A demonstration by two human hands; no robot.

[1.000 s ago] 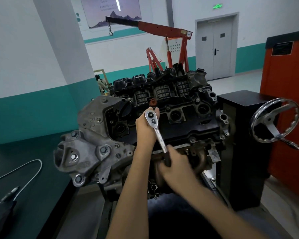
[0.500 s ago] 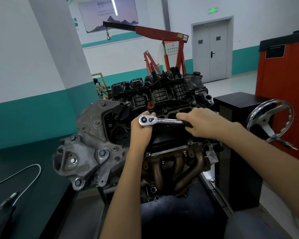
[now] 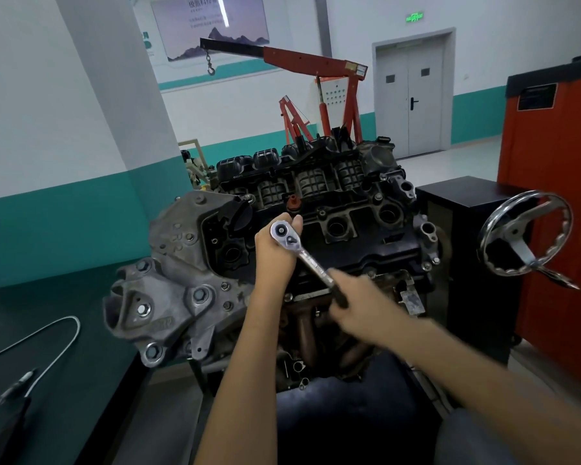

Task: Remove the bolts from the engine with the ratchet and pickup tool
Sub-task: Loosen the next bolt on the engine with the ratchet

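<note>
- The ratchet (image 3: 307, 260) sits on top of the engine (image 3: 366, 250). Its chrome head is over the black valve cover, just below a small red cap (image 3: 293, 200), and its shaft slopes down and to the right towards the person.
- The bolt under the ratchet head is hidden by the head and the fingers around it.
- The left hand (image 3: 274, 256) reaches up from below, and its grip is wrapped round the ratchet head, with the thumb against the head's right edge.
- The right hand (image 3: 358, 308) is blurred. Its grip is clamped on the black handle at the lower end of the ratchet, in front of the rusty exhaust manifold (image 3: 307, 333).
- To the left of the valve cover, grey cast brackets on the engine carry several hex bolts (image 3: 200, 294) that are still seated.
- The pickup tool (image 3: 62, 332) lies untouched on the dark green desk (image 3: 81, 380) at the left, well apart from both hands. Its thin flexible shaft is bent into a loop, and its handle end is near the desk's front.
- To the right of the engine, a chrome handwheel (image 3: 525, 245) stands out from a black stand (image 3: 463, 250).
- An orange cabinet (image 3: 550, 196) stands behind the stand.
- A red engine hoist (image 3: 316, 62) with a hanging hook stands behind the engine, near a grey double door (image 3: 413, 95).
</note>
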